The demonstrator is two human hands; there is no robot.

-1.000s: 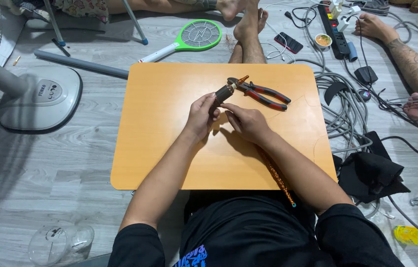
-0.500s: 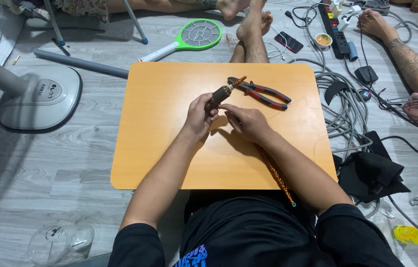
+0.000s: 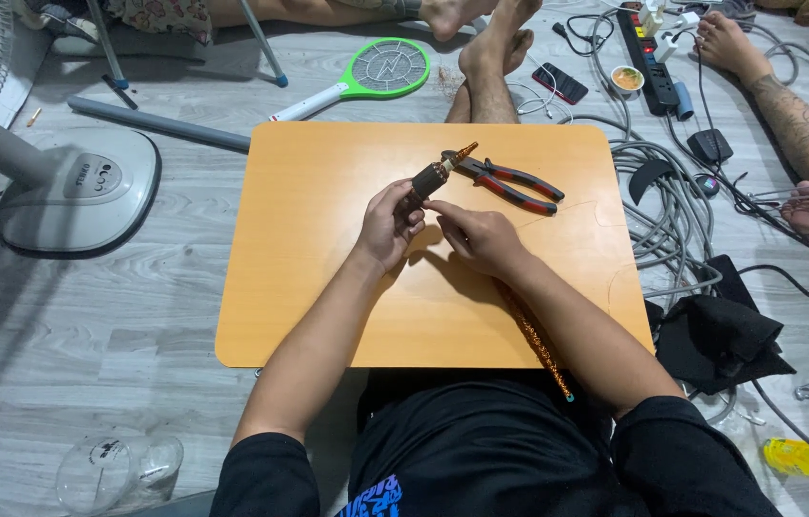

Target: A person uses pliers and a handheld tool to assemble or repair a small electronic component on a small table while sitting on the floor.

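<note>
Left hand (image 3: 390, 225) gripping dark, copper-tipped cylinder (image 3: 431, 176), right hand (image 3: 481, 235) pinching its base, red-handled pliers (image 3: 509, 182) beside, orange table (image 3: 328, 287), green racket-shaped swatter (image 3: 366, 75) beyond.

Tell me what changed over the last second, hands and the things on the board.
Almost nothing moved. The left hand keeps its grip on the dark cylindrical piece with the coppery tip, at much the same tilt; the right hand still touches it from below with its fingertips. The red-handled pliers lie where they were on the orange board, and the glittery cord still trails under the right forearm.
</note>
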